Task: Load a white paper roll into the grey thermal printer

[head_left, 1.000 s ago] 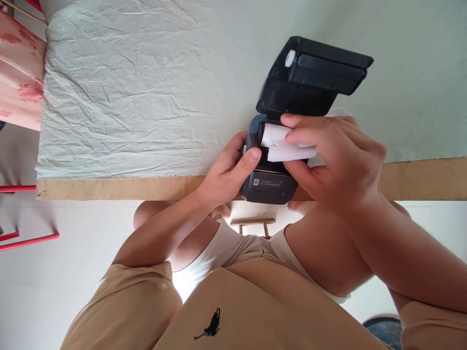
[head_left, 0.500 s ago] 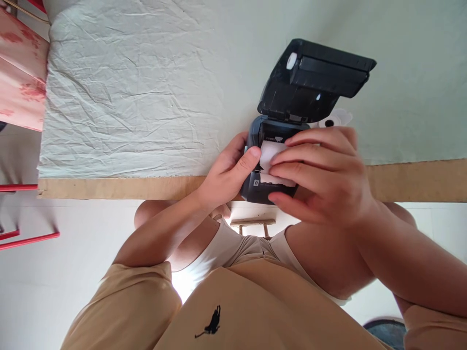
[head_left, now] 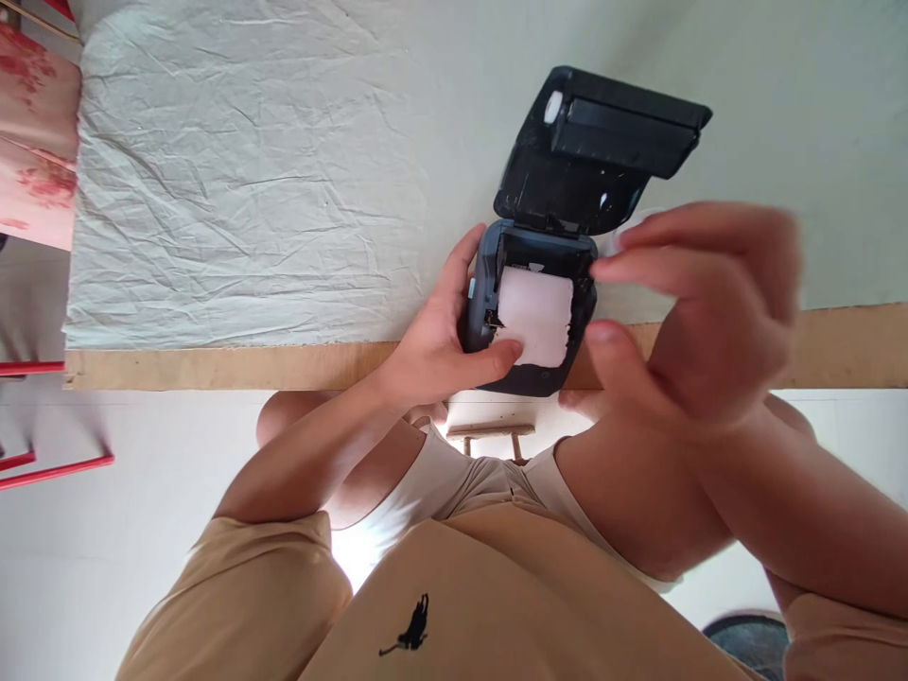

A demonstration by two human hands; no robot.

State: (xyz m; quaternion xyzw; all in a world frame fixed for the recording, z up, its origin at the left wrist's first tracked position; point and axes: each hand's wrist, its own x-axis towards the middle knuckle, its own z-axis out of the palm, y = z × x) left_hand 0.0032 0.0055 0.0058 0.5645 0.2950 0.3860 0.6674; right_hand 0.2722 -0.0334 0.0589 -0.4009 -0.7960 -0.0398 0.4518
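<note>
A black portable label printer (head_left: 479,284) with a dark blue-grey rim has its lid (head_left: 602,142) swung up away from me. Inside the bay lies a white paper roll (head_left: 537,303), its loose end with a ragged edge hanging towards me. My left hand (head_left: 440,340) grips the printer's left side, the thumb resting on the paper's lower left corner. To the right of the printer is my right hand (head_left: 716,312), blurred, with thumb and fingers apart and nothing visible in it. Its fingertips are close to the printer's right rim.
A pale green cloth (head_left: 248,189) covers the table, wrinkled on the left. The bare wooden front edge (head_left: 213,367) runs below the printer. Pink floral fabric (head_left: 35,142) hangs at far left, above red metal bars (head_left: 57,471). A dark round object (head_left: 748,638) sits at lower right.
My right hand has lifted off the paper roll and moved right, its fingers now apart. My left thumb has slid down from the rim onto the paper. The printer has shifted slightly left in view.
</note>
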